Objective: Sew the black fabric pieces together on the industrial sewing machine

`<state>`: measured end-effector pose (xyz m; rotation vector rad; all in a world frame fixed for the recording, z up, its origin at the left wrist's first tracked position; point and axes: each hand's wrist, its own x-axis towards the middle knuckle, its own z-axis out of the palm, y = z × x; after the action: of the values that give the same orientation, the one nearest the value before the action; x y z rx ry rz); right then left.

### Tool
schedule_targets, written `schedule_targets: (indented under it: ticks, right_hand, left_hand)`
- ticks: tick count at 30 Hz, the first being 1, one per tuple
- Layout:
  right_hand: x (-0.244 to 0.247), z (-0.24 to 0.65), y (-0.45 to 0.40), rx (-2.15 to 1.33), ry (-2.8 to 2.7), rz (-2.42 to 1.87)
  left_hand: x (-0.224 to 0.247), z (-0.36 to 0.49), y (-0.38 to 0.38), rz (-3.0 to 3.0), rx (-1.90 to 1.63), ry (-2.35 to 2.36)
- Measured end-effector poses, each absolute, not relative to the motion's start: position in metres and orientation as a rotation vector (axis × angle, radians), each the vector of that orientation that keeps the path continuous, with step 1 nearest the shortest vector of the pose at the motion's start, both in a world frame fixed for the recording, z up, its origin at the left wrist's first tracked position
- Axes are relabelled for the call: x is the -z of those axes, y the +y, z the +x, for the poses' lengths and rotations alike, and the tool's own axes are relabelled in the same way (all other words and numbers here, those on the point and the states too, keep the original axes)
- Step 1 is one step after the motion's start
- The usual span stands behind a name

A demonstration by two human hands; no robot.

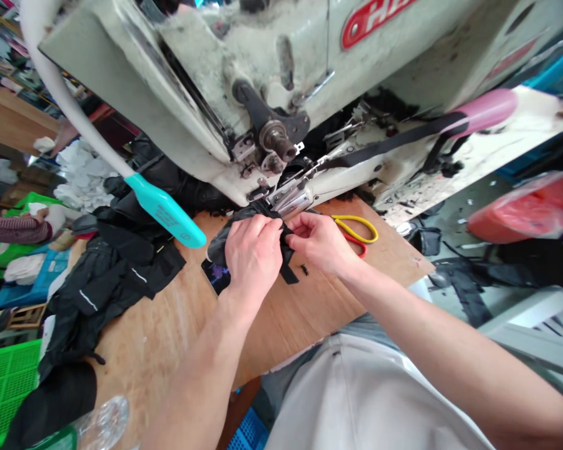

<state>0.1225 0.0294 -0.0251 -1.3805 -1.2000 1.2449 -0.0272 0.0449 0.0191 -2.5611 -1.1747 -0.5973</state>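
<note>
Both my hands work on a piece of black fabric (pixel 288 272) right in front of the sewing machine (pixel 201 75). My left hand (pixel 254 250) presses over the fabric with its fingers bent onto it. From the right, my right hand (pixel 316 240) pinches the fabric edge between thumb and fingers. Just beyond the fingertips sits a metal folder or guide (pixel 293 200) below the needle area. A phone (pixel 216 275) lies partly under the fabric by my left hand. Scissors with yellow and red handles (pixel 368 230) rest beside my right hand.
Black garments (pixel 117 269) are heaped on the left of the wooden table (pixel 169 337). A turquoise-headed lamp (pixel 164 209) hangs on a white gooseneck. Green crates (pixel 9 387) stand lower left. Another person's sleeve (pixel 14 228) shows far left. A black strip runs along the machine arm.
</note>
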Motion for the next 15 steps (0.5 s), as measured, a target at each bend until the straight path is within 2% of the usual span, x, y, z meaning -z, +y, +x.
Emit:
schedule_targets:
  ticks: [15]
  right_hand:
    - [0.011,0.11,0.049,-1.123,-1.189,-1.517]
  left_hand:
    - [-0.025,-0.044,0.058,-2.535,0.442,-1.144]
